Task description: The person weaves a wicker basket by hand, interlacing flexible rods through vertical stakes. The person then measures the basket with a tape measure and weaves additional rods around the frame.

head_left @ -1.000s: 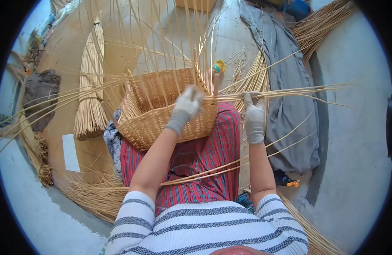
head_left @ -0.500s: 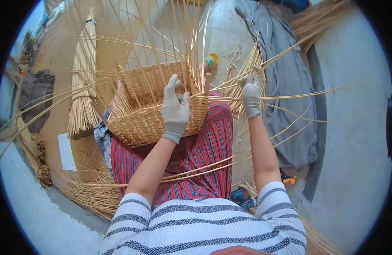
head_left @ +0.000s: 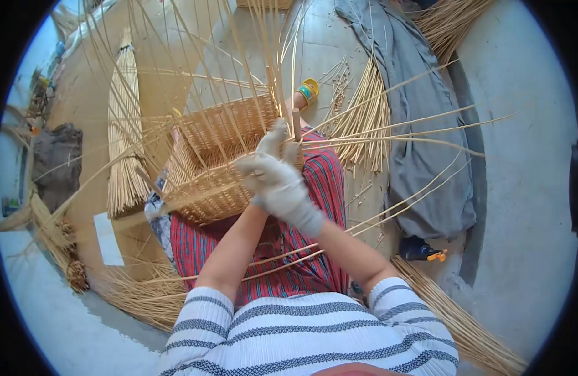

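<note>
A woven basket point(head_left: 207, 200) rests tilted on my lap, with tall upright stakes rising from its rim. Both hands wear pale gloves. My right hand point(head_left: 279, 188) has crossed over to the basket's front wall, its fingers blurred. Behind it, at the basket's right corner, my left hand point(head_left: 273, 141) is partly covered, and what its fingers hold cannot be made out. Loose long strands point(head_left: 389, 138) run out to the right from that corner, beside a short thick post point(head_left: 296, 124).
Bundles of canes lie at the left point(head_left: 125, 125), the right point(head_left: 367, 119) and the upper right point(head_left: 452, 25). A grey cloth point(head_left: 427, 169) covers something long on the right. A white sheet point(head_left: 108, 239) is on the floor at the left.
My right hand has moved left from the strands at the right to the front of the basket, crossing over my left hand. The strands there now spread free.
</note>
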Tool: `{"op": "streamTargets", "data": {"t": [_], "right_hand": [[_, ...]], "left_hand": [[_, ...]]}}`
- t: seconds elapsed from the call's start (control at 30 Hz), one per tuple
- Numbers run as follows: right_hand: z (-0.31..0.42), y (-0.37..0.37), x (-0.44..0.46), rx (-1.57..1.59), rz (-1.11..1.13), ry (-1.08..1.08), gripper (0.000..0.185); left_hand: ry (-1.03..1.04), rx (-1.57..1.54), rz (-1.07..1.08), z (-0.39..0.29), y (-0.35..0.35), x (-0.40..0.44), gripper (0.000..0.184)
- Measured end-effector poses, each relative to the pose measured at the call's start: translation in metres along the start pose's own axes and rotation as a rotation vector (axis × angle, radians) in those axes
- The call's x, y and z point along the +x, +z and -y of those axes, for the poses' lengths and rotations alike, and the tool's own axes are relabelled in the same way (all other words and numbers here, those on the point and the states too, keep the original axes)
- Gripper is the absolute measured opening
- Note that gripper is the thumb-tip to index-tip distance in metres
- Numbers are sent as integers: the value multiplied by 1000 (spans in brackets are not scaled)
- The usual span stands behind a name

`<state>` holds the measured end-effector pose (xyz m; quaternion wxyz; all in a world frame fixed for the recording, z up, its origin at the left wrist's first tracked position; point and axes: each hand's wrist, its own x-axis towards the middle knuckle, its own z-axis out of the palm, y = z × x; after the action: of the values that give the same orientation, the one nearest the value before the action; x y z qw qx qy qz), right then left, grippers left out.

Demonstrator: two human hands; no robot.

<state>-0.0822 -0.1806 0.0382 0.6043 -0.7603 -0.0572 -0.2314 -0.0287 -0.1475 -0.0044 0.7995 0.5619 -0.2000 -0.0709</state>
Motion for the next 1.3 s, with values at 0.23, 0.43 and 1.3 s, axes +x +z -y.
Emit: {"op": "streamTargets", "data": {"t": [0.23, 0.43, 1.3], "right_hand": [[-18, -93, 62, -803, 251, 596, 59], [-38, -63, 50, -920, -104, 521, 49], [-37, -165, -339, -14, -152, 1166, 21]], "left_hand": [[-367, 141, -340, -40, -109, 5, 34], [280, 652, 270, -77, 6, 106, 49], [212, 2014, 621, -13, -102, 3, 102]]}}
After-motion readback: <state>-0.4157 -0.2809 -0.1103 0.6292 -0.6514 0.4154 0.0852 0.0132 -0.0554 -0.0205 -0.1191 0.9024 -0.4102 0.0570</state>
